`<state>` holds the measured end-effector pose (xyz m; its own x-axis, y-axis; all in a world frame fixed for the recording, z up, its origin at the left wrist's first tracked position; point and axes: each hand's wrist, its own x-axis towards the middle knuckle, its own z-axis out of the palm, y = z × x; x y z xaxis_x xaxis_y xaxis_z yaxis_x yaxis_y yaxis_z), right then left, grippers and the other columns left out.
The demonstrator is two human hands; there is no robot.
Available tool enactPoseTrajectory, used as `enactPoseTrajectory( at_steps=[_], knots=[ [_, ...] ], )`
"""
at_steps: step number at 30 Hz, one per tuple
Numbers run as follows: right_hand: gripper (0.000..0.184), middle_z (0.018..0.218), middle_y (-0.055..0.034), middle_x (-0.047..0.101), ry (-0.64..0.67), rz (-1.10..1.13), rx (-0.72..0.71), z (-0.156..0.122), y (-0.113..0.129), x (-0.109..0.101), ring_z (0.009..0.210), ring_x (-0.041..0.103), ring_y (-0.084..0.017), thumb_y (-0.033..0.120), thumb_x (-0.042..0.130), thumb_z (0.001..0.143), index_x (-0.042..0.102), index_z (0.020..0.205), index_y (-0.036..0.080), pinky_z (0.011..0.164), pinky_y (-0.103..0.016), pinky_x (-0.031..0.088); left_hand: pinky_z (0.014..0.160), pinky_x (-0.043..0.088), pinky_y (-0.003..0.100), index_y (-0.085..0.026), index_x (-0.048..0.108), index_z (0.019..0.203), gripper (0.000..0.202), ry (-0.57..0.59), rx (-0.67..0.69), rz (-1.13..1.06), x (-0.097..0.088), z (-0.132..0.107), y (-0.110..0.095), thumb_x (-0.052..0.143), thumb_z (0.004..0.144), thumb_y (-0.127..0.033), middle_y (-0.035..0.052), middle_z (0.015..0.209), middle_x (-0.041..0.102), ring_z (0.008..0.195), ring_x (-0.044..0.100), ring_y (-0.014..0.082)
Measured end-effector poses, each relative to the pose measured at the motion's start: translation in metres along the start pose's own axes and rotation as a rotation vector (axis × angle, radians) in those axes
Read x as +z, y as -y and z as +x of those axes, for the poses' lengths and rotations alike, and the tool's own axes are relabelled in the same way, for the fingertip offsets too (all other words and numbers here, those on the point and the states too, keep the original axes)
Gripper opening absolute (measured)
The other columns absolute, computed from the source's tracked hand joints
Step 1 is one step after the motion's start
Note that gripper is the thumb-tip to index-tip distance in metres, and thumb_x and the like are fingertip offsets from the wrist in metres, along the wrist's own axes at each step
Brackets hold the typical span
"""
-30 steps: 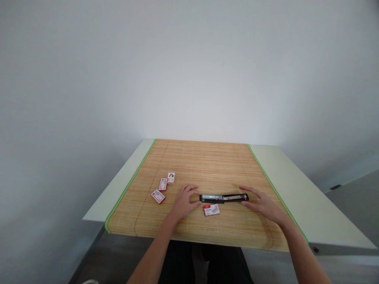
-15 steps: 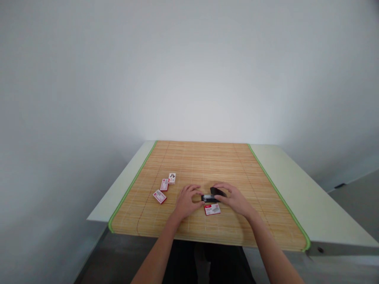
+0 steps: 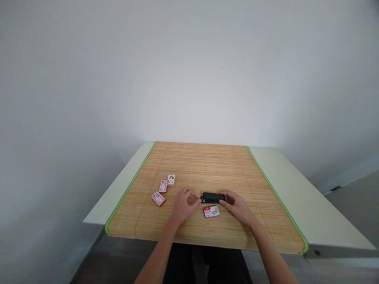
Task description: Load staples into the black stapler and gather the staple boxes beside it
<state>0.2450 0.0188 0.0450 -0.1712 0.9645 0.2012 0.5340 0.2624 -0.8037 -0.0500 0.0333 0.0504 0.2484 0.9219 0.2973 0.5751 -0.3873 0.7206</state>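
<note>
A black stapler (image 3: pixel 213 197) lies flat on the bamboo mat, its top arm folded down over the base. My right hand (image 3: pixel 238 207) grips its right end between thumb and fingers. At the opposite end, the thumb and forefinger of my left hand (image 3: pixel 184 205) come together at the stapler's left tip and seem to touch it. Just in front of the stapler lies a small red and white box (image 3: pixel 211 212), apart from both hands.
Left of my hands lie three more small boxes: one nearest me (image 3: pixel 158 198), a middle box (image 3: pixel 163 186) and one with a dark picture (image 3: pixel 171 180). The green-edged bamboo mat (image 3: pixel 201 161) covers the middle of a white table (image 3: pixel 284 177) against a wall.
The stapler's raised top arm has come down, covering the metal staple channel. My right hand has shifted from that arm to the right end. The view has tilted slightly.
</note>
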Motion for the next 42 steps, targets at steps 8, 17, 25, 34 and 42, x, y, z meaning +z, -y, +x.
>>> enactPoseTrajectory(
  at_steps=[8,17,25,34,42],
  knots=[
    [0.030,0.125,-0.0083,0.070,-0.223,-0.032,-0.012,-0.017,-0.008,0.003,0.118,0.064,-0.029,0.049,0.067,0.091,0.071,0.113,0.029,0.108,-0.051,0.049,0.095,0.042,0.041,-0.029,0.070,0.103,0.037,0.194,0.120,0.085,0.002,-0.015,-0.023,0.083,0.075,-0.049,0.0026,0.104,0.068,0.103,0.062,0.0267],
    [0.025,0.112,-0.0102,0.067,-0.348,-0.142,-0.029,-0.022,-0.001,0.006,0.109,0.060,-0.031,0.049,0.069,0.088,0.062,0.088,0.026,0.100,-0.053,0.047,0.089,0.041,0.041,-0.025,0.059,0.079,0.036,0.035,0.017,0.254,0.008,-0.015,-0.017,0.079,0.079,-0.055,0.0035,0.090,0.063,0.095,0.059,0.0268],
    [0.029,0.110,-0.0102,0.064,-0.402,-0.229,-0.035,-0.044,0.020,0.029,0.108,0.057,-0.033,0.050,0.069,0.088,0.052,0.081,0.027,0.097,-0.053,0.046,0.112,0.035,0.051,-0.032,0.059,0.129,0.077,0.073,0.054,0.144,0.000,-0.009,-0.007,0.092,0.062,-0.050,0.0062,0.142,0.057,0.132,0.049,0.0342],
    [0.033,0.102,-0.0092,0.065,-0.328,-0.277,-0.019,-0.060,0.018,0.037,0.099,0.060,-0.033,0.054,0.075,0.085,0.060,0.098,0.027,0.088,-0.051,0.049,0.120,0.032,0.052,-0.030,0.062,0.124,0.061,0.127,0.080,0.102,-0.001,-0.007,0.000,0.088,0.069,-0.041,0.0056,0.151,0.052,0.141,0.044,0.0324],
    [0.029,0.091,-0.0069,0.065,-0.305,-0.289,-0.036,-0.056,0.023,0.057,0.089,0.059,-0.032,0.051,0.076,0.084,0.058,0.089,0.028,0.083,-0.050,0.049,0.122,0.030,0.053,-0.032,0.064,0.125,0.062,0.162,0.099,0.073,0.009,-0.010,-0.007,0.088,0.070,-0.045,0.0039,0.149,0.055,0.140,0.045,0.0322]
  ],
)
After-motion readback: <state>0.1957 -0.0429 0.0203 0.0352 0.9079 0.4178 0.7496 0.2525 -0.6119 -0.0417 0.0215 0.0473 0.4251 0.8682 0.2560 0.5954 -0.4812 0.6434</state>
